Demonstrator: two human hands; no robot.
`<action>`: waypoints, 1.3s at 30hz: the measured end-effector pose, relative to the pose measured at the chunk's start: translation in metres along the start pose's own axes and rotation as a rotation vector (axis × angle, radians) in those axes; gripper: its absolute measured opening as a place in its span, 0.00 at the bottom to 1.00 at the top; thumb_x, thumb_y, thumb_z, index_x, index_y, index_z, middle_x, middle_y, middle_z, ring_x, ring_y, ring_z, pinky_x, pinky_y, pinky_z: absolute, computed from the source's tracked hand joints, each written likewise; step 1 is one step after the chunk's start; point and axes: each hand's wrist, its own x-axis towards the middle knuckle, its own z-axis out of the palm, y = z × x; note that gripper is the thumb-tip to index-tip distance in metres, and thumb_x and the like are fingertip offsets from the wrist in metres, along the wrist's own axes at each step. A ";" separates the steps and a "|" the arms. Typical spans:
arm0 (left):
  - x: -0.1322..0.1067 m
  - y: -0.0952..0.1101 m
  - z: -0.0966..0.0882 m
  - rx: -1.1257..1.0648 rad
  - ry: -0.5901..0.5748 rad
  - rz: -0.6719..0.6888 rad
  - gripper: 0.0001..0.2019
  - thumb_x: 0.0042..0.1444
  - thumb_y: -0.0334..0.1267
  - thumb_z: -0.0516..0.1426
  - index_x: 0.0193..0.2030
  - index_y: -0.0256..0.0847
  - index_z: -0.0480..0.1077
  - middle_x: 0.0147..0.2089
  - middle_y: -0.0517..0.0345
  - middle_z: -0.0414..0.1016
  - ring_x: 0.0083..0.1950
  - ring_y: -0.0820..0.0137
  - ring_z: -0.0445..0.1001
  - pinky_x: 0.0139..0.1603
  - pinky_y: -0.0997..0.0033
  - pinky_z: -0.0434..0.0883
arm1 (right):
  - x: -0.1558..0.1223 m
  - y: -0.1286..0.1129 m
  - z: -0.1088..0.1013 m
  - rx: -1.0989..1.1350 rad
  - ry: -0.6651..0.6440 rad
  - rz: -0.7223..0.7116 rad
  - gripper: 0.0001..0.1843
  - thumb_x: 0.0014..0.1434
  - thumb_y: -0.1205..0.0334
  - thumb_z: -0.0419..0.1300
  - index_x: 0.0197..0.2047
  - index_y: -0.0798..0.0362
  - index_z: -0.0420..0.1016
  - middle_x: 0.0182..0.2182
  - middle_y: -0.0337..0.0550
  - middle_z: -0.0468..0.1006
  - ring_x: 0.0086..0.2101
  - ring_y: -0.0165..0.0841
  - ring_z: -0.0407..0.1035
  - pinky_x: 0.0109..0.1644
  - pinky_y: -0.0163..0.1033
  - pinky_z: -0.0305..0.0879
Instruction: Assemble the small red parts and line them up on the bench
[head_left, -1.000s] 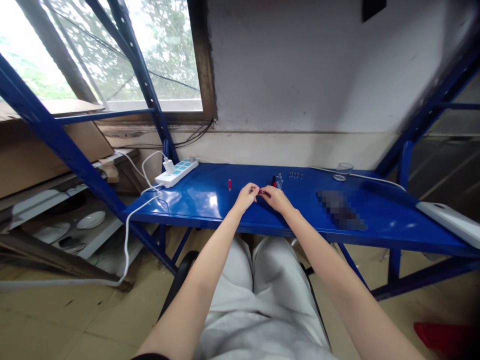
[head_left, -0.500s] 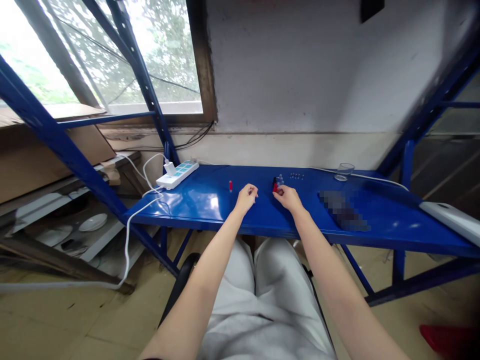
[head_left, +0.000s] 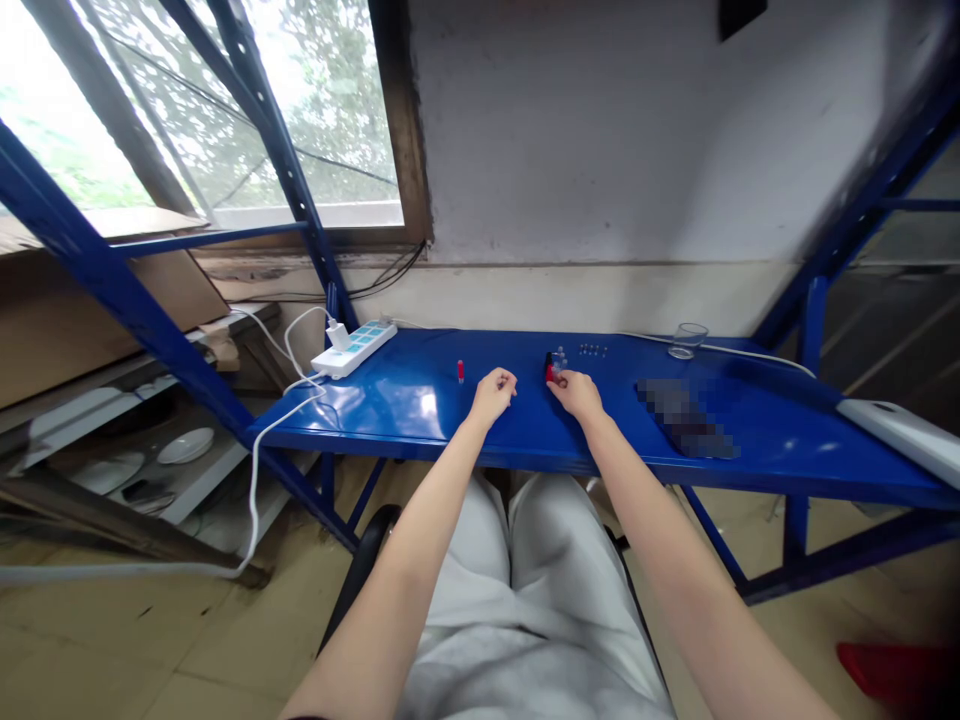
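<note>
Over the blue table, my left hand [head_left: 493, 394] has its fingers curled together; whatever may be between them is too small to make out. To its left a small red-topped tube [head_left: 460, 371] stands upright on the tabletop. My right hand [head_left: 577, 394] reaches to a small red part [head_left: 551, 372] and has its fingertips closed at it. Black pieces [head_left: 548, 359] lie just behind the red part, with several clear pieces [head_left: 559, 356] beside them. Farther back, several tiny metallic pieces [head_left: 593, 350] are laid out in rows.
A white power strip [head_left: 355, 349] with a plug and cables lies at the table's left end. At the back right is a clear glass cup [head_left: 688, 341]. A blurred-out dark item [head_left: 686, 418] lies right of my right hand, and a white object [head_left: 904, 440] at the right edge.
Both hands stay almost where they were, the right one shifting only slightly at the red part. The camera view has tilted a little.
</note>
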 end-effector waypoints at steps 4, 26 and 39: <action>-0.001 0.002 0.000 -0.003 -0.003 -0.006 0.04 0.52 0.35 0.52 0.29 0.38 0.65 0.24 0.61 0.67 0.21 0.79 0.63 0.23 0.78 0.63 | 0.001 -0.002 0.000 -0.002 -0.011 0.010 0.09 0.52 0.57 0.56 0.29 0.53 0.73 0.25 0.45 0.75 0.26 0.33 0.68 0.25 0.33 0.53; -0.002 0.003 -0.002 0.045 -0.015 -0.006 0.05 0.52 0.36 0.50 0.30 0.38 0.64 0.24 0.61 0.66 0.20 0.79 0.63 0.24 0.77 0.63 | 0.000 0.009 -0.004 0.033 -0.001 0.175 0.10 0.52 0.58 0.57 0.34 0.55 0.75 0.31 0.49 0.77 0.35 0.37 0.70 0.31 0.35 0.58; -0.002 0.004 -0.002 0.048 -0.022 -0.008 0.05 0.52 0.37 0.50 0.30 0.38 0.64 0.24 0.60 0.67 0.21 0.78 0.64 0.24 0.77 0.63 | -0.003 0.002 -0.010 -0.015 -0.022 0.202 0.13 0.50 0.51 0.58 0.29 0.52 0.76 0.29 0.47 0.77 0.32 0.38 0.70 0.28 0.36 0.58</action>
